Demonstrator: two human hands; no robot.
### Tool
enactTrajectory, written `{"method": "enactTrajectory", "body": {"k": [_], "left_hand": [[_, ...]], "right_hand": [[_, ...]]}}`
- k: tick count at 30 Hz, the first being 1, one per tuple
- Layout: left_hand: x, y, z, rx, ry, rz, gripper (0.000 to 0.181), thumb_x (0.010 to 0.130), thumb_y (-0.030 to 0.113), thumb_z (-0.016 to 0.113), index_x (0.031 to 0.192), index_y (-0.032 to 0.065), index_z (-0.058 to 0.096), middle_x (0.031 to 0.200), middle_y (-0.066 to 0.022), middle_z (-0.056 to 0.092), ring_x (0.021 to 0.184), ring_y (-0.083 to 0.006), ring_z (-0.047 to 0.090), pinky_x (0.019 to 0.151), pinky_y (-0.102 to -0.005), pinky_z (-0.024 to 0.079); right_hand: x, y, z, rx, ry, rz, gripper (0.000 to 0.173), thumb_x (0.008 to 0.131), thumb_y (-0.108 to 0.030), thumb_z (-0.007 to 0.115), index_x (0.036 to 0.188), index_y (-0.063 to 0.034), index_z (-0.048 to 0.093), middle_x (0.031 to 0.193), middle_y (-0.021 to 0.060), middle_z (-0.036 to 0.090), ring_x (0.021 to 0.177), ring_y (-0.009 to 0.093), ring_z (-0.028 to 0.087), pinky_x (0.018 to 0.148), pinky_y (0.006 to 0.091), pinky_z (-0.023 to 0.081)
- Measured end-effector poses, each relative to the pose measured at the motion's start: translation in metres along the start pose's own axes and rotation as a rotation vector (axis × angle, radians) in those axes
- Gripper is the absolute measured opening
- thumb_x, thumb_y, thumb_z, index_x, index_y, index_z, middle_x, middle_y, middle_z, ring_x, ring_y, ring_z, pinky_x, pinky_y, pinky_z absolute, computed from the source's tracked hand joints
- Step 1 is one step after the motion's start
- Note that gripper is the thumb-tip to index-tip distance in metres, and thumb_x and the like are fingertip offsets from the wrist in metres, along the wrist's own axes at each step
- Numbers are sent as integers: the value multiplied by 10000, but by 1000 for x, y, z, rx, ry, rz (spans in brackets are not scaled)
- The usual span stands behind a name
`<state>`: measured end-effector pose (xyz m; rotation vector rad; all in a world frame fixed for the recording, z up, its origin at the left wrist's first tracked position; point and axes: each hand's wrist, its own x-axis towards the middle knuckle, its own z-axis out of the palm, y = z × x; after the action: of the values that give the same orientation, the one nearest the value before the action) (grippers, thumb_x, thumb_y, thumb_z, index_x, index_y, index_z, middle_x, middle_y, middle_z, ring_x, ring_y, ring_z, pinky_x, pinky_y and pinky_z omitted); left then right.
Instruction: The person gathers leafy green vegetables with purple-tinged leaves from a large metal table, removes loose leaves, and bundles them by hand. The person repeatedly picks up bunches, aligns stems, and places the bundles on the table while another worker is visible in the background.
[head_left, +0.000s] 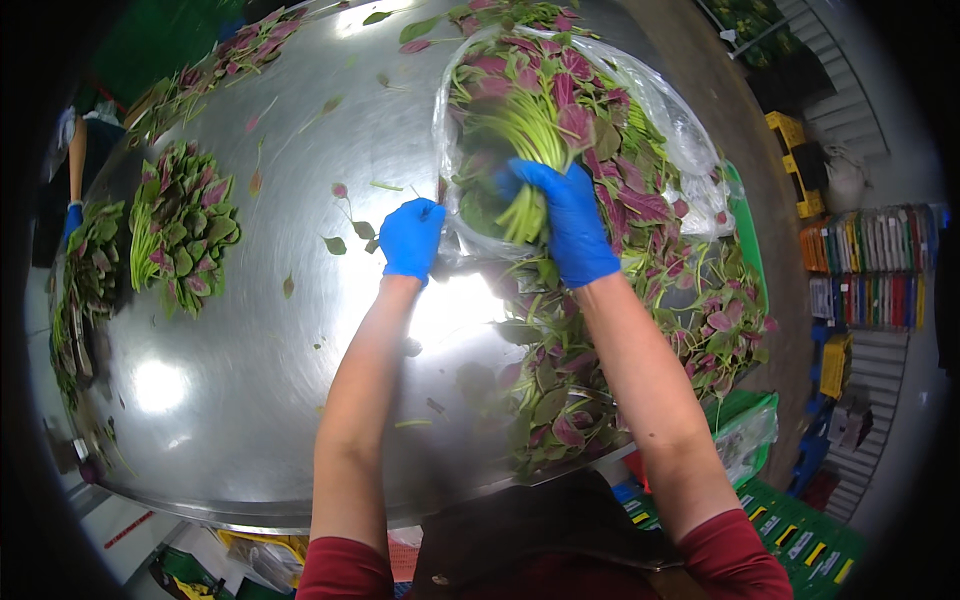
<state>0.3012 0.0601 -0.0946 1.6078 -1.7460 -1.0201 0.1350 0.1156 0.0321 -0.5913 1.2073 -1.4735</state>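
Note:
My right hand (574, 217), in a blue glove, grips a bunch of red-and-green amaranth leaves (536, 124) by its pale green stems. The cut ends point towards me, and the bunch is partly blurred. It is held over an open clear plastic bag (442, 112) filled with more leafy amaranth (634, 165). My left hand (411, 238), also blue-gloved, is closed at the bag's near left edge and appears to pinch the plastic; its fingertips are partly hidden. A few loose leaves (335, 245) lie beside it on the metal table (292, 360).
A tied-looking amaranth bunch (184, 225) lies at the left, with another pile (94, 262) near a co-worker's gloved hand (73, 219). Loose amaranth (555, 390) covers the table's right side. Green crates (802, 525) stand below right, and a yellow crate (262, 544) below the front edge.

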Motion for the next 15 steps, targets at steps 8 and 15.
{"method": "enactTrajectory", "body": {"k": [8, 15], "left_hand": [[-89, 31, -89, -86, 562, 454, 428, 847, 126, 595, 1245, 30, 473, 1263, -104, 482, 1146, -217, 460, 952, -347, 371], [-198, 100, -198, 25, -220, 947, 631, 741, 249, 701, 1255, -9, 442, 1289, -223, 453, 1212, -356, 421, 1028, -439, 303]], "right_hand": [[-29, -15, 57, -184, -317, -244, 251, 775, -224, 678, 900, -19, 605, 725, 42, 609, 584, 103, 563, 518, 243, 456], [-125, 22, 32, -642, -990, 79, 413, 772, -286, 667, 1059, -3, 577, 823, 81, 631, 651, 143, 554, 618, 305, 475]]}}
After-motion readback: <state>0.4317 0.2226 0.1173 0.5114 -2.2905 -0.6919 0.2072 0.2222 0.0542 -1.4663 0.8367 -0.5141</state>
